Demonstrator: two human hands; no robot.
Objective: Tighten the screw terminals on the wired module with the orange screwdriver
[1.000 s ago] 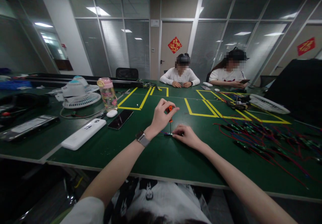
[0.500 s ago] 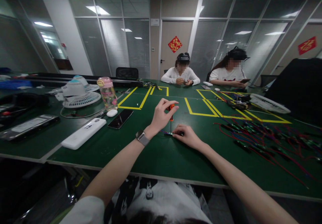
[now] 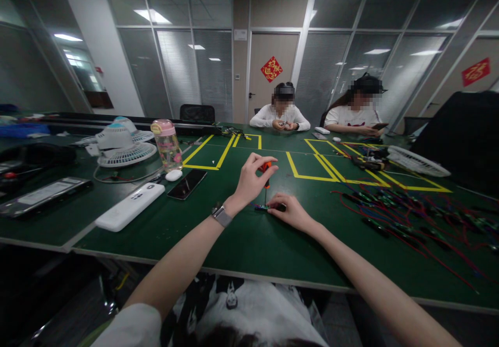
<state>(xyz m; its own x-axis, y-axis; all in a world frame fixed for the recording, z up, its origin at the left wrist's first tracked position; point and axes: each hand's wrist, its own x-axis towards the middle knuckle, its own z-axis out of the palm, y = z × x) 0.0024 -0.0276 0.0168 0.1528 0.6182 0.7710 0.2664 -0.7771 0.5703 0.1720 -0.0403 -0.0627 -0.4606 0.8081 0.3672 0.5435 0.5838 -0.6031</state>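
Observation:
My left hand (image 3: 251,178), with a watch on its wrist, is closed around the handle of an orange and black screwdriver (image 3: 267,180). The screwdriver stands nearly upright, its thin shaft pointing down to a small green circuit board (image 3: 260,208) on the table. Thumb and index finger curve about the top of the handle; the other fingers partly cover it. Low over the tabletop, my right hand (image 3: 288,209) pinches the right end of the board. Its fingers hide that end, and the exact spot under the tip is too small to make out.
Right of my hands lies a tangle of red-wired boards (image 3: 421,211). To the left are a black phone (image 3: 187,184), a white power bank (image 3: 130,206), a pink-lidded bottle (image 3: 167,146) and white fans (image 3: 122,146). Yellow tape (image 3: 312,176) marks the green table. Two people sit opposite.
The screwdriver's handle has turned slightly within my left fingers. Both hands stay in nearly the same place, and the board has hardly moved.

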